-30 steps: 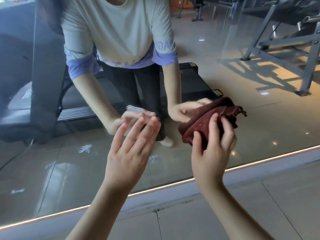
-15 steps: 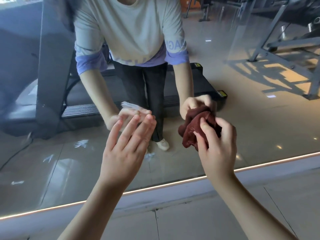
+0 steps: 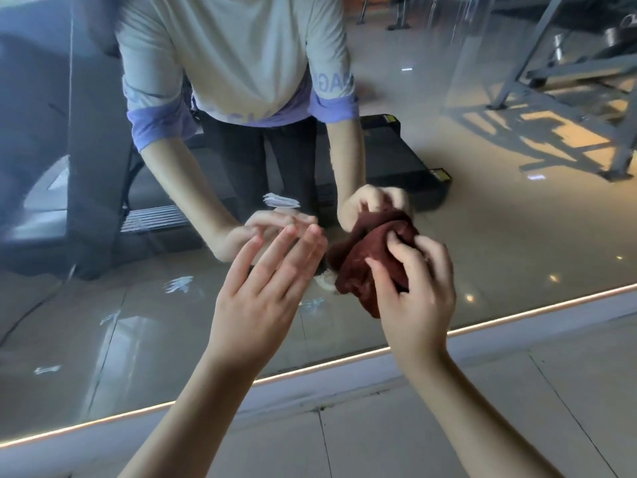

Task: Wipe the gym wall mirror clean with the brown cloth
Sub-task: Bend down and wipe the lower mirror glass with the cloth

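Observation:
The wall mirror (image 3: pixel 499 243) fills the upper part of the head view and reaches down to a lit strip at its lower edge. My right hand (image 3: pixel 417 291) grips the bunched brown cloth (image 3: pixel 365 267) against the glass, fingers curled into the fabric. My left hand (image 3: pixel 262 291) is held flat with straight fingers, fingertips at the glass just left of the cloth. White smears (image 3: pixel 179 283) mark the mirror low on the left, and a white scrap-like mark (image 3: pixel 281 200) sits above my left fingertips.
A pale ledge and tiled floor (image 3: pixel 448 426) lie below the mirror. The glass reflects a person in a light shirt (image 3: pixel 234 56), a dark treadmill (image 3: pixel 396 167) and grey gym frames (image 3: pixel 568 81) at the upper right.
My right hand has bunched the cloth tighter and moved it left toward my left hand. The left hand has stayed flat near the glass.

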{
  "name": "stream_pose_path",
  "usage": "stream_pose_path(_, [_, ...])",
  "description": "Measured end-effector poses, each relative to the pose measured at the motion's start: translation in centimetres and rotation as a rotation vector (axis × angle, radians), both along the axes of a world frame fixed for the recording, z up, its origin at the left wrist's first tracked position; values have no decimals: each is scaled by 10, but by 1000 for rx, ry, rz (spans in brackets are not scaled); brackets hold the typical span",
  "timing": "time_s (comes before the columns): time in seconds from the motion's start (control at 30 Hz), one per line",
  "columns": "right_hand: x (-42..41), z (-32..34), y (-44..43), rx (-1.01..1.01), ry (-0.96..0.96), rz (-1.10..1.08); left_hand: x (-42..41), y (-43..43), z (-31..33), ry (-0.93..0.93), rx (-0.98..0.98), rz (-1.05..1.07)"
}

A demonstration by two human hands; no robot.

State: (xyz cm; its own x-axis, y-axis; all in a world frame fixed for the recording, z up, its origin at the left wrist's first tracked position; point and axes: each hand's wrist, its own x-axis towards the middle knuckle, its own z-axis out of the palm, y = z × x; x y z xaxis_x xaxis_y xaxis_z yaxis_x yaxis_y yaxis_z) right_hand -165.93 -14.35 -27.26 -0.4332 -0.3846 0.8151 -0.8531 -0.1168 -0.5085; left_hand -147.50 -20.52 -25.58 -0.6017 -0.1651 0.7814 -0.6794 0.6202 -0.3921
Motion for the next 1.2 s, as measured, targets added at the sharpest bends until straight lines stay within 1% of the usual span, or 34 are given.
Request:
stream_pose_path(0.03, [-3, 2, 1, -11, -24, -41, 2, -1, 1, -13, 0, -7])
stream_pose_path(0.1, [3, 0, 1, -20, -168, -131, 7, -3, 1, -28, -2, -18])
stream_pose_path(0.17, [27, -7, 0, -7, -306, -131, 12, -4, 3, -39, 0, -29])
stream_pose_path(0.23, [51, -17, 0, 39, -304, -40, 14, -4, 5, -55, 4, -49])
stream_pose_path(0.3, [55, -21, 3, 65, -213, 60, 18, -5, 7, -70, 0, -61])
stream_pose_path(0.33, [49, -20, 2, 52, -188, 52, 20, -5, 7, -74, -8, -60])
stream_pose_path(0.37, [40, -20, 1, 36, -194, -2, 22, -5, 6, -74, -14, -56])
stream_pose_path(0.43, [30, -18, -2, 1, -317, -152, 27, -6, 4, -70, -11, -51])
stream_pose_path(0.47, [33, -19, -3, -9, -390, -191, 29, -6, 2, -72, -6, -49])
stream_pose_path(0.5, [42, -21, -4, -4, -423, -187, 32, -6, 1, -77, -3, -48])
stream_pose_path(0.53, [54, -25, -4, 16, -413, -150, 34, -6, 0, -83, -1, -46])
stream_pose_path(0.6, [73, -33, -1, 64, -289, -31, 39, -6, -1, -99, 3, -42])
stream_pose_path(0.67, [69, -37, 1, 66, -192, -1, 42, -7, 0, -116, -3, -44])
stream_pose_path(0.7, [64, -39, 0, 61, -194, -48, 44, -7, 1, -123, -13, -45])
stream_pose_path(0.77, [63, -44, -1, 56, -314, -166, 46, -9, 2, -132, -25, -51])
stream_pose_path(0.8, [70, -46, -1, 57, -396, -184, 47, -9, 2, -131, -24, -55])
stream_pose_path(0.83, [80, -47, -2, 64, -436, -161, 48, -9, 2, -130, -25, -57])
stream_pose_path(0.87, [91, -48, -2, 69, -427, -107, 49, -8, 3, -132, -29, -59])
stream_pose_path(0.93, [105, -48, 0, 68, -340, 32, 50, -8, 3, -141, -32, -58])
stream_pose_path(1.0, [99, -45, -1, 65, -299, 82, 52, -9, 4, -141, -33, -55])
stream_pose_path(1.03, [93, -46, -2, 66, -321, 49, 52, -9, 4, -140, -34, -57])
stream_pose_path(1.07, [87, -48, -3, 72, -385, -11, 53, -9, 5, -137, -34, -61])
stream_pose_path(1.13, [84, -53, -2, 100, -571, -144, 54, -9, 6, -135, -25, -74])
stream_pose_path(1.2, [98, -55, -3, 130, -649, -163, 56, -9, 7, -140, -22, -80])
